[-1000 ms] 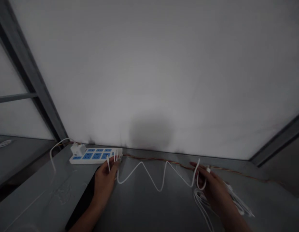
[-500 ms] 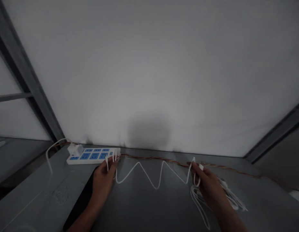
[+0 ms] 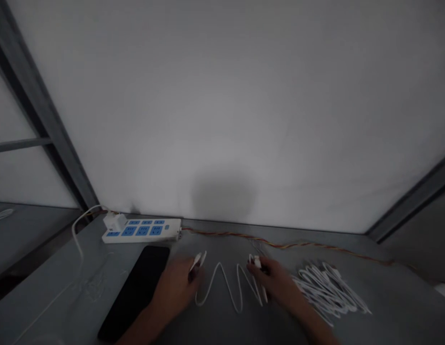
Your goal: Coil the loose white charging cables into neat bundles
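Cord (image 3: 228, 287) is over bench (image 3: 215, 247), zigzagging btwn L hand (image 3: 177, 285) & R hand (image 3: 278, 282). Each has a closed grip, pinching near an end. Prob light, soft & bendy; best held by the hard plugs (image 3: 257, 261).

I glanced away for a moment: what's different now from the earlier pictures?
The left hand has moved rightward and the right hand leftward, both lower in view; the zigzag white cable now spans less. Both still hold it. More of the black slab and cable pile shows. The power strip and twisted wires stayed put.
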The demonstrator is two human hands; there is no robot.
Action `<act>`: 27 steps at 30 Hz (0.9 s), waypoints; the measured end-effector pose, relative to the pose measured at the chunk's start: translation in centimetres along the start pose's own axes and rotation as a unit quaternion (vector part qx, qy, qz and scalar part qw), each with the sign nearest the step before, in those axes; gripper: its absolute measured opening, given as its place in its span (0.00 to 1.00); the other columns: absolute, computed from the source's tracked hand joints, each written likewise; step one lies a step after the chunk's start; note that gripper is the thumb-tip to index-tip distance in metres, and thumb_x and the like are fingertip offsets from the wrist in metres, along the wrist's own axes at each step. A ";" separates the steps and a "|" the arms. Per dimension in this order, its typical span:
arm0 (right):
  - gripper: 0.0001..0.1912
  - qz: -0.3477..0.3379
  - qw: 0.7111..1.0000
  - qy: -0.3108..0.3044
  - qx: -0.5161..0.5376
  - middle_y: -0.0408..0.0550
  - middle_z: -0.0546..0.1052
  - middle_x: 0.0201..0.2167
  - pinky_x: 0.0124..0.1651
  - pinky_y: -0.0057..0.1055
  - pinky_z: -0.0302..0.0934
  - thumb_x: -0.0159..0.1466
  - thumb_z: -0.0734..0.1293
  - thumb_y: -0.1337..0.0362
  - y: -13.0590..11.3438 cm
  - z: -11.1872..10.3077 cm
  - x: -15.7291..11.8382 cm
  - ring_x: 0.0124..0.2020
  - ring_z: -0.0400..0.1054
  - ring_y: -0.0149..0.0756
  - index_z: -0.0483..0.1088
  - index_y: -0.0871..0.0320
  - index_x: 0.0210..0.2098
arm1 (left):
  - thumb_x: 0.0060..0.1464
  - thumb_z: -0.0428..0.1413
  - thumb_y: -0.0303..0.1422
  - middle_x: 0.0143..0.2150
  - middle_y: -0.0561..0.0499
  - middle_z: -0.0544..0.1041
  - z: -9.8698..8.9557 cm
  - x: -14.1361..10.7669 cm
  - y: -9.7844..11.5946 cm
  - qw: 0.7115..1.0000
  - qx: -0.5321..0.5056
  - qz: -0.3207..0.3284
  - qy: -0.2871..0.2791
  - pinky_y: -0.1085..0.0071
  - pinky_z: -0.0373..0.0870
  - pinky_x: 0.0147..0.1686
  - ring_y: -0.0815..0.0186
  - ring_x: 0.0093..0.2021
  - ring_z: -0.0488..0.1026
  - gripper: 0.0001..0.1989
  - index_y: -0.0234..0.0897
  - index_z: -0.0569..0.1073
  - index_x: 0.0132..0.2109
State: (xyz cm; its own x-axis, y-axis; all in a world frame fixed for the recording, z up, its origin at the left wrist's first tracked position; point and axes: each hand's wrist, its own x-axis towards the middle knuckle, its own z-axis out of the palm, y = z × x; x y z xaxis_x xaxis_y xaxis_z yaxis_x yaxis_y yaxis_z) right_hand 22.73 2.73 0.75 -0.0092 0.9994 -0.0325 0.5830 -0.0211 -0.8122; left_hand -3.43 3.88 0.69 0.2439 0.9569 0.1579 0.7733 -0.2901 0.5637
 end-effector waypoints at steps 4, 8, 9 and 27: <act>0.17 -0.001 0.999 -0.016 -0.050 0.43 0.73 0.23 0.33 0.30 0.59 0.60 0.63 0.51 0.5 1.1 0.1 0.29 0.68 0.39 0.73 0.58 0.26 | 0.59 0.49 0.42 0.34 0.47 0.79 0.0 -0.3 0.7 0.999 0.026 0.015 -0.029 0.65 0.65 0.37 0.56 0.36 0.75 0.14 0.41 0.76 0.39; 0.20 0.018 0.995 0.008 -0.098 0.50 0.78 0.33 0.39 0.35 0.61 0.59 0.63 0.51 0.7 1.3 -0.1 0.35 0.71 0.45 0.75 0.60 0.40 | 0.59 0.49 0.43 0.52 0.39 0.77 0.3 -0.6 0.8 0.998 0.042 0.003 -0.035 0.58 0.65 0.52 0.50 0.51 0.74 0.24 0.35 0.71 0.57; 0.21 0.022 0.994 0.012 -0.110 0.51 0.78 0.32 0.39 0.36 0.61 0.59 0.63 0.51 0.8 1.2 -0.2 0.34 0.71 0.45 0.75 0.61 0.40 | 0.59 0.50 0.43 0.54 0.38 0.76 0.4 -0.7 0.7 0.998 0.047 0.001 -0.039 0.57 0.65 0.53 0.49 0.52 0.73 0.25 0.34 0.71 0.58; 0.20 0.063 0.989 -0.122 0.053 0.50 0.82 0.38 0.37 0.32 0.65 0.57 0.64 0.50 -0.2 4.7 -1.6 0.38 0.76 0.44 0.73 0.57 0.42 | 0.50 0.58 0.47 0.66 0.34 0.62 2.7 -1.7 2.9 0.975 0.035 0.047 -0.213 0.52 0.55 0.64 0.43 0.64 0.60 0.41 0.27 0.61 0.66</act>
State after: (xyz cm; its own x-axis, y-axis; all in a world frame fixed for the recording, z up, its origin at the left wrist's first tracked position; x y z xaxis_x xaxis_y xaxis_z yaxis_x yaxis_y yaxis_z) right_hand 18.82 0.98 -1.78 -0.1453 0.9526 -0.2673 0.5029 -0.1615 -0.8491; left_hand 0.00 1.37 -0.11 0.5254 0.8368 -0.1542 0.7704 -0.3909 0.5037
